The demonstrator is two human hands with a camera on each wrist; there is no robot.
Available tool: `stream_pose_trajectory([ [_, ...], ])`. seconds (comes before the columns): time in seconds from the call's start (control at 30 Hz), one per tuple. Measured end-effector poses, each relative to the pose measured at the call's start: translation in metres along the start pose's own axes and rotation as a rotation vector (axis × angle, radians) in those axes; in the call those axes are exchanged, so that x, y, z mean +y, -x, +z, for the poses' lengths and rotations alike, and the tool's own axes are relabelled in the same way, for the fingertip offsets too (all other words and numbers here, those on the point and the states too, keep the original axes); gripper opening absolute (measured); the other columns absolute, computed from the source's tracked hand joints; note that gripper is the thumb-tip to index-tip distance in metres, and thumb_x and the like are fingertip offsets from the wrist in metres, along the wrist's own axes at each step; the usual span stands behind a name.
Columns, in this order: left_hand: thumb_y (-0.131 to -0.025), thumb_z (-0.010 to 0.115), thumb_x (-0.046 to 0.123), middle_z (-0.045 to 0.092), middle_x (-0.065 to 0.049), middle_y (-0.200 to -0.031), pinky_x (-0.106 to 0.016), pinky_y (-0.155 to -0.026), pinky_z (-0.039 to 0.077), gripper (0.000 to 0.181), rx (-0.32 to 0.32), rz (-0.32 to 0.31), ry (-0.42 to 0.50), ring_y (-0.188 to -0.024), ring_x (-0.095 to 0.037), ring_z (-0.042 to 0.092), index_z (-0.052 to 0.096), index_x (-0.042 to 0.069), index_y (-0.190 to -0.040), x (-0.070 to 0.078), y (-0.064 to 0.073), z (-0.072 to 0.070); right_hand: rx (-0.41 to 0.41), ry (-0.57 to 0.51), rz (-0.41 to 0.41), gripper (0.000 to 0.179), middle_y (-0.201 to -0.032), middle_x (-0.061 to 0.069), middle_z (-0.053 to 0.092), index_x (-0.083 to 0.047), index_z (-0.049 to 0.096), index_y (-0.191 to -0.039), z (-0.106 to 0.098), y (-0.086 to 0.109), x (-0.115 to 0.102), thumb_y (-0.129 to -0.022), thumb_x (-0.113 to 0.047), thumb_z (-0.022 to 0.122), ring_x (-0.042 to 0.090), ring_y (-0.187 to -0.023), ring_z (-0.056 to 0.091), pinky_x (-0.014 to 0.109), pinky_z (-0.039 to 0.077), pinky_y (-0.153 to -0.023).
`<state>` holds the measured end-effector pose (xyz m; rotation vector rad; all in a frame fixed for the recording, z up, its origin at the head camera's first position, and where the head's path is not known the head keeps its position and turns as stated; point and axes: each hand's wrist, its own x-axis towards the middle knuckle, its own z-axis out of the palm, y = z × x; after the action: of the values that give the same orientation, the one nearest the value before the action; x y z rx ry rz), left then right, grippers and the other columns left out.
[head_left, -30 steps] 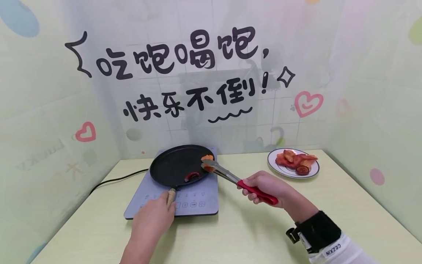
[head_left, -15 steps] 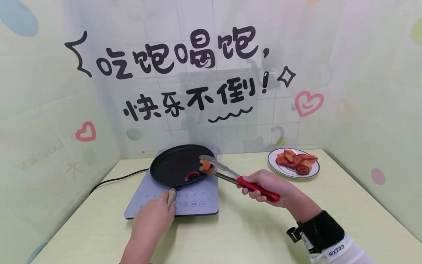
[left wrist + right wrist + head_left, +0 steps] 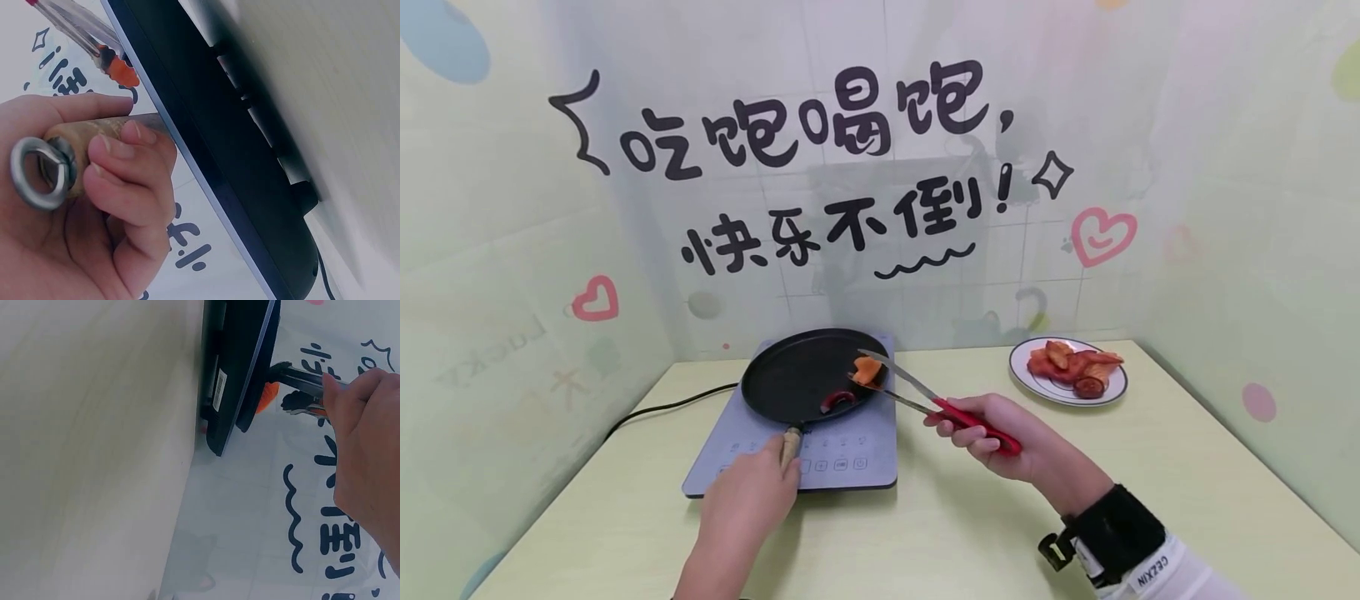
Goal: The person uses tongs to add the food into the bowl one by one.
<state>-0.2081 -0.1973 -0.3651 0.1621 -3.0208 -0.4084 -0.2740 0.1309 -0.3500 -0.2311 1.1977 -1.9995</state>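
Note:
My left hand [image 3: 748,492] grips the wooden handle [image 3: 790,447] of a round black frying pan [image 3: 797,367]; its fingers curl round the handle, which ends in a metal ring [image 3: 37,172]. With my right hand [image 3: 1003,433] I hold metal tongs with red grips [image 3: 961,414]. Their arms stand spread over the pan's right side. An orange piece of food [image 3: 867,371] shows between the tong tips, close to the rim. In the right wrist view the orange piece [image 3: 267,397] sits beside the pan's edge. A curved dark red piece, sausage-like [image 3: 838,402], lies near the pan's front.
Beneath the pan is a flat induction cooker [image 3: 850,475] with touch buttons; its black cable [image 3: 677,404] runs left. A white plate [image 3: 1037,390] holding several reddish and orange food pieces stands at the back right. A printed wall sheet [image 3: 925,308] closes off the table's back.
The tong arms have spread apart around the orange piece, which has turned and sits slightly further left. My right hand has shifted a little left. The left hand and pan stay put.

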Motion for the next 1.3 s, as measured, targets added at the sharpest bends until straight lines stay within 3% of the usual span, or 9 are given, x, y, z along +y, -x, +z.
stream_pose_trajectory([
  [0.2, -0.105, 0.059, 0.034, 0.075, -0.029, -0.115, -0.052, -0.063, 0.053, 0.056, -0.012, 0.000, 0.000, -0.084, -0.036, 0.072, 0.054, 0.005, -0.154, 0.001, 0.000, 0.000, -0.100, -0.188, 0.034, 0.045, -0.090, 0.001, 0.057, 0.010, 0.032, -0.144, 0.005, 0.002, 0.004, -0.117, -0.026, 0.027, 0.000, -0.054, 0.042, 0.007, 0.033, -0.047],
  [0.5, -0.105, 0.060, 0.034, 0.074, -0.030, -0.117, -0.054, -0.065, 0.054, 0.056, -0.008, 0.006, -0.006, -0.089, -0.042, 0.074, 0.054, 0.005, -0.153, 0.000, 0.000, 0.002, -0.068, -0.087, 0.005, 0.047, -0.088, -0.002, 0.057, 0.009, 0.031, -0.147, 0.014, 0.007, 0.001, -0.117, -0.026, 0.027, -0.001, -0.054, 0.035, 0.007, 0.031, -0.046],
  [0.67, -0.105, 0.060, 0.034, 0.075, -0.029, -0.115, -0.051, -0.063, 0.053, 0.057, -0.019, -0.003, -0.008, -0.084, -0.036, 0.072, 0.054, 0.006, -0.154, 0.001, 0.000, 0.002, -0.075, -0.086, -0.012, 0.047, -0.088, -0.001, 0.056, 0.009, 0.029, -0.147, 0.015, 0.014, -0.006, -0.117, -0.026, 0.027, 0.000, -0.054, 0.036, 0.008, 0.032, -0.046],
  [0.83, -0.105, 0.059, 0.035, 0.075, -0.028, -0.118, -0.053, -0.065, 0.054, 0.057, -0.021, -0.002, -0.010, -0.090, -0.039, 0.074, 0.054, 0.007, -0.154, 0.001, 0.000, 0.002, -0.095, -0.098, -0.057, 0.046, -0.089, 0.001, 0.057, 0.008, 0.029, -0.148, 0.015, 0.032, -0.024, -0.117, -0.026, 0.028, 0.002, -0.055, 0.039, 0.009, 0.035, -0.047],
  [1.1, -0.105, 0.059, 0.034, 0.074, -0.029, -0.119, -0.056, -0.068, 0.055, 0.056, -0.008, 0.010, -0.018, -0.096, -0.044, 0.074, 0.055, 0.006, -0.153, 0.001, 0.000, 0.000, -0.180, -0.056, -0.206, 0.043, -0.094, 0.005, 0.062, 0.005, 0.057, -0.138, 0.007, 0.075, -0.061, -0.118, -0.026, 0.035, 0.006, -0.058, 0.033, 0.012, 0.040, -0.048],
  [1.3, -0.105, 0.059, 0.034, 0.074, -0.030, -0.118, -0.056, -0.067, 0.055, 0.055, 0.000, 0.016, -0.017, -0.095, -0.043, 0.074, 0.055, 0.005, -0.153, 0.000, 0.000, 0.000, -0.308, -0.070, -0.243, 0.046, -0.099, 0.009, 0.062, 0.004, 0.053, -0.142, -0.006, 0.095, -0.078, -0.119, -0.027, 0.029, 0.009, -0.060, 0.030, 0.014, 0.038, -0.051],
])
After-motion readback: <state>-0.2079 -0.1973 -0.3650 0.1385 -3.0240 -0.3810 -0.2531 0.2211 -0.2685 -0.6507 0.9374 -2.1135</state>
